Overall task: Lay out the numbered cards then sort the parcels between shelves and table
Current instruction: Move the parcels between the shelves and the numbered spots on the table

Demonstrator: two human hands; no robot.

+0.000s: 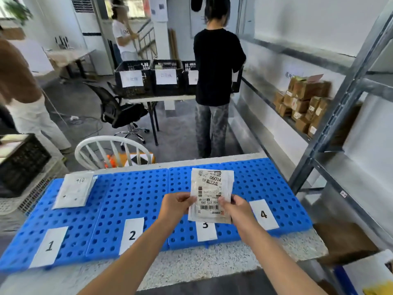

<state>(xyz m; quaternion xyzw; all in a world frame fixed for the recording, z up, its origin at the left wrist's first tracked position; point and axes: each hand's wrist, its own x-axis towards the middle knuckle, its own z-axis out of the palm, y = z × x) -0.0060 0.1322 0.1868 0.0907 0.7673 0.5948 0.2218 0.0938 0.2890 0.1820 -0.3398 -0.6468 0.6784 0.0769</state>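
The left hand's [177, 206] curled fingers [188, 200] pinch the left edge of a flat white plastic parcel with a printed barcode label [210, 192]. The right hand [236, 207] pinches its right edge the same way. The parcel is held up, tilted, above the white paper card numbered 3 [206, 232], hiding the card's far end. White paper cards numbered 1 [49, 245], 2 [132, 235] and 4 [263, 213] lie in the same near row on blue perforated plastic mats [131, 194] covering a speckled stone table [191, 265]. A second flat white parcel [73, 191] lies on the mats at far left, beyond card 1. Grey metal shelving [331, 128] stands to the right, with brown cardboard boxes [304, 103] stacked on one shelf.
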